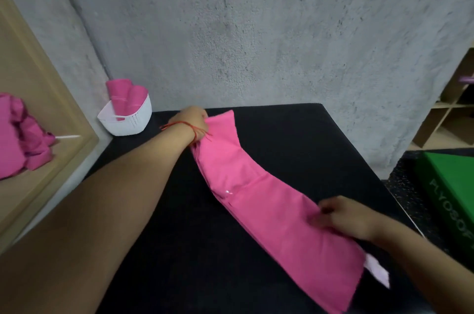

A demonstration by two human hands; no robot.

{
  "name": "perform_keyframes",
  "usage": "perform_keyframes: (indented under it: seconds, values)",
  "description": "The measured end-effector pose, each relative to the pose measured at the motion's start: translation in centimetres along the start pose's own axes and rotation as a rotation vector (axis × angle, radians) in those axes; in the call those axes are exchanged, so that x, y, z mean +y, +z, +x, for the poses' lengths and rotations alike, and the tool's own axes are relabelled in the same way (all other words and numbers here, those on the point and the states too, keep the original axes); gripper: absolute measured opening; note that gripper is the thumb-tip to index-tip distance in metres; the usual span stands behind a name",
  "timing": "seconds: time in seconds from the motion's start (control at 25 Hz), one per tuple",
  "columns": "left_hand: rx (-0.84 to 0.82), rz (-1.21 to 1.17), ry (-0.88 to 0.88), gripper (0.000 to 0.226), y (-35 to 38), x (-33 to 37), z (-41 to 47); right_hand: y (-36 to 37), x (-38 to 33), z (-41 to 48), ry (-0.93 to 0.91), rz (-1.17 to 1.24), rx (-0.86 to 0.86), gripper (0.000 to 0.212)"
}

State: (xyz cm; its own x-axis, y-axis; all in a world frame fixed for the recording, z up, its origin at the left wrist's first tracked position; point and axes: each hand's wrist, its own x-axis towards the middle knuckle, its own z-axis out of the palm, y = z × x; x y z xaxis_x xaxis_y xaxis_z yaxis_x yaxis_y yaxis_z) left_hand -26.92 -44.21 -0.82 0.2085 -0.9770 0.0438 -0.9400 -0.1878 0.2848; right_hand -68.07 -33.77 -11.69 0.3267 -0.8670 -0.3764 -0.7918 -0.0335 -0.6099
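We see a plain pink cloth (269, 200) on the black desk (295, 139) — more pink rolls (127, 98) fill a white basket (128, 121) far left; a green box (451, 185) sits right, against a mottled grey wall (256, 31).

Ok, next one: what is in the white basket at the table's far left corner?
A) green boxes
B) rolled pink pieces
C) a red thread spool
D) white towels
B: two rolled pink pieces stand upright in the white basket, the same colour as the pink strip whose far end the left hand grips.
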Motion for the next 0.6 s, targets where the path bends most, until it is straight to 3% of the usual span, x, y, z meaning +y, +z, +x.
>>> perform_keyframes:
  seconds: [0.08, 0.16, 0.24, 0.36, 0.48, 0.6]
  values:
    - [0.227, -0.078, 0.014, 0.036, -1.0, 0.5, 3.7, 3.0, -2.8, 1.0, -0.047, 0.27, 0.107, 0.036]
    - [0.295, -0.16, 0.037, 0.057, -0.5, 0.8, 6.0, 6.4, -5.8, 2.7, -0.057, 0.513, 0.181, 0.034]
    - [0.171, -0.262, 0.089, 0.063, 2.3, 0.8, 5.4, 9.4, -8.4, 3.6, -0.05, 0.665, 0.128, 0.026]
    - [-0.045, -0.276, 0.051, 0.059, 9.6, -2.9, -2.2, 11.5, -8.8, 3.7, -0.1, 0.688, 0.137, 0.046]
    - [0.022, -0.332, -0.01, 0.054, 14.6, -6.1, -11.9, 11.9, -7.6, 3.0, -0.207, 0.776, 0.121, 0.074]
    - [0.051, -0.16, 0.088, 0.057, 16.6, -6.8, -18.9, 12.6, -7.8, 1.9, -0.27, 0.666, 0.165, 0.053]
